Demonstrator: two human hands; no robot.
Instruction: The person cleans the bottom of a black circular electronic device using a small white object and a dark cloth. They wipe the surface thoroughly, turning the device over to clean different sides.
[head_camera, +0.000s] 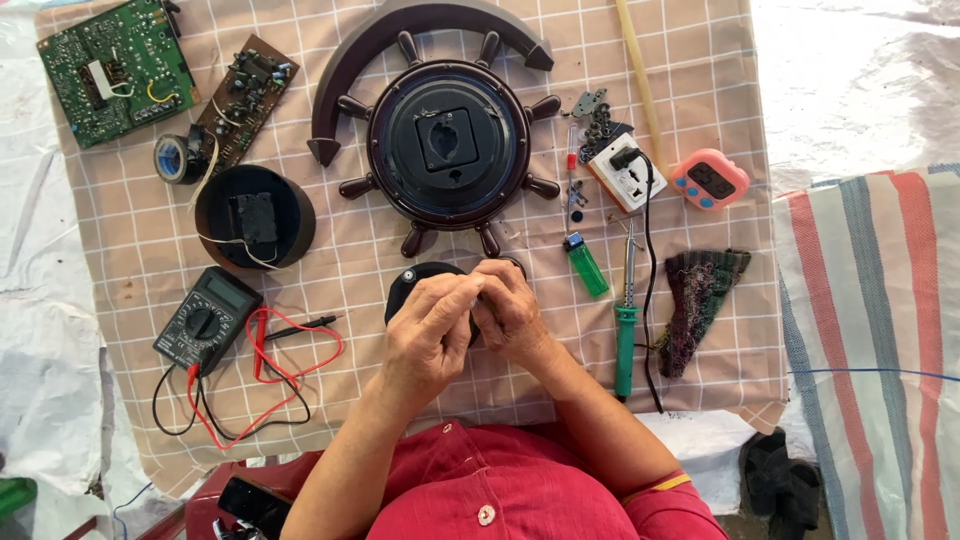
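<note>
My left hand (430, 335) and my right hand (512, 312) are pressed together over a small black round clock part (412, 282) near the front middle of the checked cloth (130, 230). Both hands grip it, fingers curled, and most of it is hidden under them. Just beyond lies a dark ship-wheel wall clock (447, 148) face down, its black back showing.
A black multimeter (207, 319) with red and black leads sits at the left, a round black housing (254, 217) above it, two circuit boards (112, 62) and a tape roll (178, 158) at far left. At the right lie a green lighter (586, 264), a green-handled soldering iron (625, 330), a white socket (626, 170), a pink timer (709, 179) and a rag (697, 300).
</note>
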